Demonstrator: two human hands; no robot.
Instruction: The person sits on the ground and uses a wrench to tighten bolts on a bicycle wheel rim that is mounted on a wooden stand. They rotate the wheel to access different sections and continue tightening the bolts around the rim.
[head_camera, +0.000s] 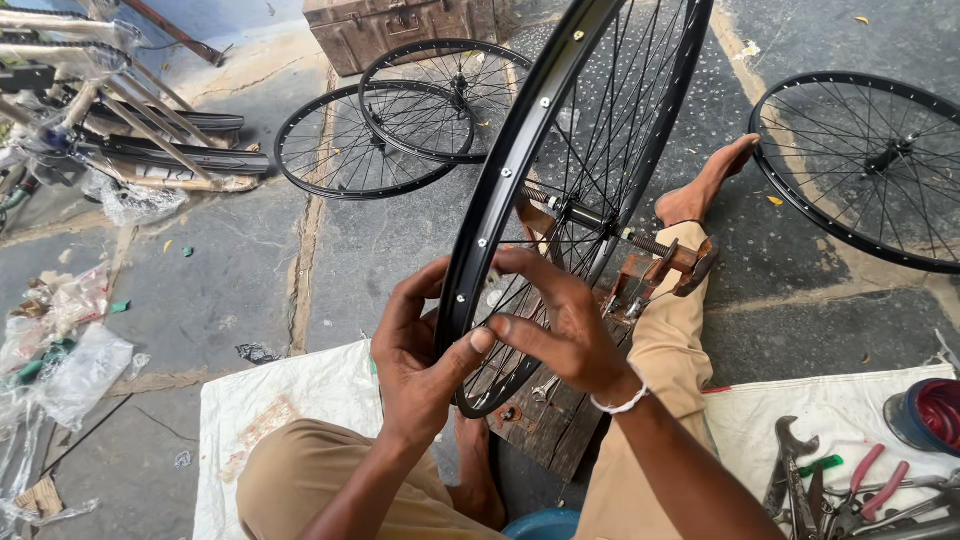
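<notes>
Soft even daylight, sharp, edges bowed

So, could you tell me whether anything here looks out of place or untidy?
Mostly the clutter: crumpled plastic wrapping lies scattered on the floor at left. Both hands, left hand and right hand, grip the upright wheel rim, which looks undamaged.

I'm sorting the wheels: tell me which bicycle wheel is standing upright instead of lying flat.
The black wheel gripped by the left hand and right hand. It stands on edge on its axle; the two overlapping wheels and the right-side wheel lie flat.
</notes>
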